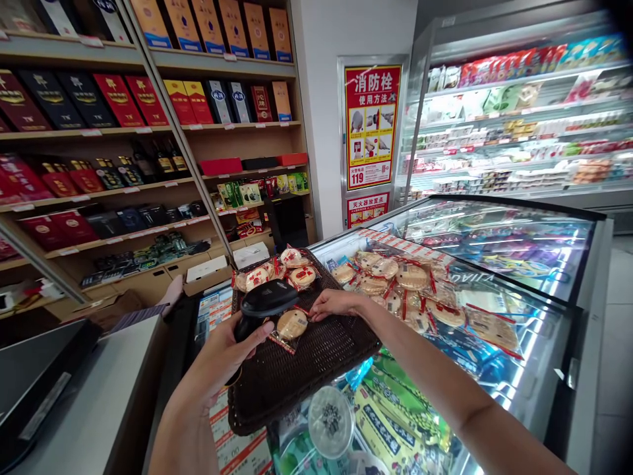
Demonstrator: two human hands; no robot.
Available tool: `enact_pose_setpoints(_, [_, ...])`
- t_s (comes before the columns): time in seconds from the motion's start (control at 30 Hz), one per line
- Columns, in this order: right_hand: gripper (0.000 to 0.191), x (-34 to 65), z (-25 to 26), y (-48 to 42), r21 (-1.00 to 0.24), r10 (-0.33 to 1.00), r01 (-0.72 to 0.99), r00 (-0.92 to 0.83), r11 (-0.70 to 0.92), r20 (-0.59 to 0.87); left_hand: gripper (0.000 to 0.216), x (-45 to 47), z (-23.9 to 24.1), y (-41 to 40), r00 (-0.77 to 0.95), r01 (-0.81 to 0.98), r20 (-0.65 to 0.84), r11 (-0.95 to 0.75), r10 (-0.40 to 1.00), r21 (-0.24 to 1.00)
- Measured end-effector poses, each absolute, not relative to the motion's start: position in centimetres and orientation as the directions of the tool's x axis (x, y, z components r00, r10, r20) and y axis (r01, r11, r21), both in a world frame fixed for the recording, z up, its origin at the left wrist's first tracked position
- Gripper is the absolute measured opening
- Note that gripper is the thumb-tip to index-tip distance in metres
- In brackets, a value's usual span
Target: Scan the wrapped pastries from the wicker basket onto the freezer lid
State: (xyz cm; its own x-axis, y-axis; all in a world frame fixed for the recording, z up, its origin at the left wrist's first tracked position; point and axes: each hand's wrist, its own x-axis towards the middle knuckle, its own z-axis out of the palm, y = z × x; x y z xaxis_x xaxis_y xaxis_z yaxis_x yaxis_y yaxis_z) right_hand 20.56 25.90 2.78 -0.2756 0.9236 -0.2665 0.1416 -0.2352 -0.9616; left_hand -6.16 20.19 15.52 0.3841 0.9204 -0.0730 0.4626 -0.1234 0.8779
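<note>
My left hand (225,353) is wrapped round the handle of a black barcode scanner (270,297), its head over a dark brown woven tray (316,366). On the tray, just below the scanner head, lies a clear packet of round crackers (291,324) with red edges. The closed fingers of my right hand (336,303) pinch this packet's right edge. More wrapped crackers (301,276) with red print are heaped at the tray's far end. Right of the tray, a pile of similar cracker packets (413,277) rests on the glass freezer top.
The tray sits on a glass-topped chest freezer (524,237) with bagged goods inside. At left are a white counter (99,389) and a black device (44,376). Shelves of boxes (163,125) stand behind; a lit refrigerated case (524,125) is at back right. Someone's arm (172,295) shows at left.
</note>
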Motion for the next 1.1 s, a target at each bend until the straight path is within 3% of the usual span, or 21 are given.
enact_pose_setpoints(0.17, [0.016, 20.6, 3.4, 25.7, -0.926, 0.968, 0.326, -0.088, -0.193, -0.233, 0.058, -6.2, 15.4, 20.3, 0.388, 0.468, -0.064, -0.137, 0.920, 0.873])
enact_pose_setpoints(0.3, [0.015, 20.3, 4.8, 25.2, -0.770, 0.976, 0.626, -0.062, -0.126, -0.210, 0.053, -6.0, 15.2, 20.1, 0.371, 0.461, -0.054, -0.134, 0.927, 0.877])
enact_pose_setpoints(0.4, [0.010, 20.4, 6.6, 24.4, -0.659, 0.994, 0.752, -0.072, -0.002, -0.085, 0.051, -5.8, 15.3, 19.9, 0.373, 0.447, -0.039, -0.143, 0.927, 0.883])
enact_pose_setpoints(0.5, [0.008, 21.1, 8.4, 23.5, -0.665, 1.000, 0.747, 0.005, 0.014, 0.027, 0.051, -5.8, 15.4, 19.9, 0.378, 0.432, -0.025, -0.152, 0.925, 0.889])
enact_pose_setpoints(0.6, [0.010, 21.9, 10.1, 22.4, -0.718, 0.988, 0.692, 0.150, -0.072, 0.046, 0.053, -5.8, 15.3, 20.1, 0.410, 0.453, -0.039, -0.167, 0.911, 0.876])
enact_pose_setpoints(0.77, [0.008, 22.5, 12.0, 21.1, -0.696, 0.913, 0.707, 0.356, -0.124, 0.199, 0.054, -4.8, 15.1, 19.7, 0.430, 0.458, -0.036, -0.184, 0.902, 0.870])
enact_pose_setpoints(1.1, [0.006, 22.2, 12.4, 20.8, -0.686, 0.895, 0.720, 0.368, -0.105, 0.250, 0.056, -3.8, 14.9, 19.7, 0.425, 0.466, 0.017, -0.235, 0.905, 0.853])
